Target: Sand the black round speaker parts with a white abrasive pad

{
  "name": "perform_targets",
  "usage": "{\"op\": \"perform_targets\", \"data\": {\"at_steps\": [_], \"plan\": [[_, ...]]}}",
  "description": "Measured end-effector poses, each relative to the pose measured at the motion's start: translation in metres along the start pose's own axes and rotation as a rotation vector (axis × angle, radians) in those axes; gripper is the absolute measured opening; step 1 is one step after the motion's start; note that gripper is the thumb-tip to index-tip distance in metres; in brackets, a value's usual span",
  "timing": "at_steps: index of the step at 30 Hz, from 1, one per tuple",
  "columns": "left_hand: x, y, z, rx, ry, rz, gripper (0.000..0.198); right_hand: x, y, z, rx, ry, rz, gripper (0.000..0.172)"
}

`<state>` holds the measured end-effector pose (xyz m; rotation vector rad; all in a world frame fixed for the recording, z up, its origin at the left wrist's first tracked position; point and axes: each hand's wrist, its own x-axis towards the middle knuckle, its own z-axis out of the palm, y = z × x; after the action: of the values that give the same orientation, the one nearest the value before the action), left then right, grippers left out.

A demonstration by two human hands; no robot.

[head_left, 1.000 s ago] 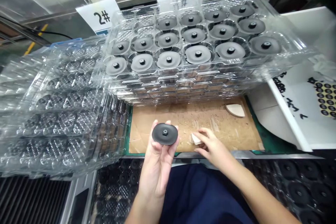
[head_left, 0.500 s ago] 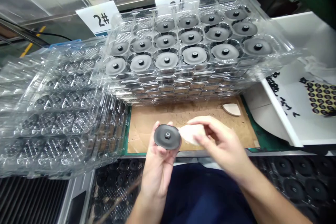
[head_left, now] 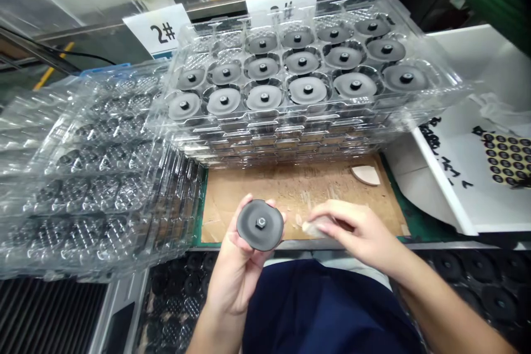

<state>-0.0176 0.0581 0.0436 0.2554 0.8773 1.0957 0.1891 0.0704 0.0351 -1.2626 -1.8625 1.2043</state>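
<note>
My left hand (head_left: 243, 265) holds a round black disc (head_left: 260, 225) by its rim, fingers behind it, the metal-tipped centre hub facing up. To the right, my right hand (head_left: 357, 232) pinches a pale, whitish piece (head_left: 318, 227) between thumb and fingers, low over the cardboard (head_left: 265, 182). The disc and the pale piece are apart. Behind both hands, a stack of clear plastic trays (head_left: 290, 116) carries rows of similar black discs, with a few pockets at the back left holding none.
Stacked clear trays (head_left: 99, 188) stand at the left. A white curved-edged piece (head_left: 365, 175) lies on the cardboard's right. At the right sits a white box (head_left: 452, 188) with a sheet of round stickers (head_left: 508, 157). Trays of black discs (head_left: 477, 282) lie below the bench edge.
My left hand has tilted the disc more toward the camera and shifted it slightly left. My right hand has moved a little down and right with the pale piece, away from the disc.
</note>
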Motion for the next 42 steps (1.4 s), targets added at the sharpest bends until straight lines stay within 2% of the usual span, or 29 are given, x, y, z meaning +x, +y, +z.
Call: {"op": "perform_targets", "data": {"at_steps": [2, 4, 7, 11, 13, 15, 20, 25, 31, 34, 36, 38, 40, 42], "plan": [[0.0, 0.003, 0.002, 0.01, -0.008, 0.003, 0.048, -0.008, 0.007, -0.004, 0.001, 0.079, 0.097, 0.015], [-0.001, 0.004, 0.005, 0.017, -0.01, -0.003, 0.047, -0.012, 0.002, -0.005, 0.028, 0.148, 0.125, 0.015], [-0.002, 0.0, 0.012, 0.026, 0.002, 0.003, 0.045, -0.008, -0.019, -0.001, 0.048, 0.248, 0.049, 0.014], [-0.006, -0.004, 0.018, 0.046, 0.041, 0.049, 0.05, 0.012, -0.036, 0.008, -0.091, 0.248, -0.177, 0.016], [-0.007, -0.004, 0.018, 0.054, 0.057, 0.064, 0.055, 0.018, -0.035, 0.011, -0.231, 0.318, -0.169, 0.016], [-0.008, -0.005, 0.015, 0.052, 0.047, 0.069, 0.056, 0.019, -0.034, 0.012, -0.261, 0.39, -0.097, 0.015], [-0.005, -0.009, 0.009, 0.048, 0.011, 0.08, 0.055, 0.016, -0.032, 0.014, -0.118, 0.288, -0.229, 0.018], [-0.01, -0.007, 0.013, 0.044, 0.001, 0.039, 0.056, 0.024, 0.004, 0.014, -0.134, 0.374, 0.047, 0.018], [-0.015, -0.004, 0.012, 0.056, 0.039, 0.024, 0.058, -0.008, 0.034, 0.041, -0.065, 0.201, 0.166, 0.018], [-0.011, -0.006, 0.009, 0.03, 0.007, 0.004, 0.057, -0.018, 0.038, 0.041, -0.035, 0.209, 0.233, 0.02], [-0.008, -0.009, 0.008, 0.019, -0.004, -0.01, 0.057, -0.017, 0.03, 0.032, -0.018, 0.239, 0.263, 0.022], [-0.006, -0.013, 0.009, 0.004, -0.003, -0.027, 0.058, -0.011, 0.012, 0.021, 0.021, 0.277, 0.255, 0.021], [-0.006, -0.018, 0.01, -0.02, -0.011, -0.021, 0.056, -0.003, -0.013, 0.017, 0.093, 0.317, 0.177, 0.019], [-0.007, -0.023, 0.01, -0.024, -0.036, -0.015, 0.054, 0.004, -0.038, 0.02, 0.117, 0.375, 0.014, 0.019]]}}
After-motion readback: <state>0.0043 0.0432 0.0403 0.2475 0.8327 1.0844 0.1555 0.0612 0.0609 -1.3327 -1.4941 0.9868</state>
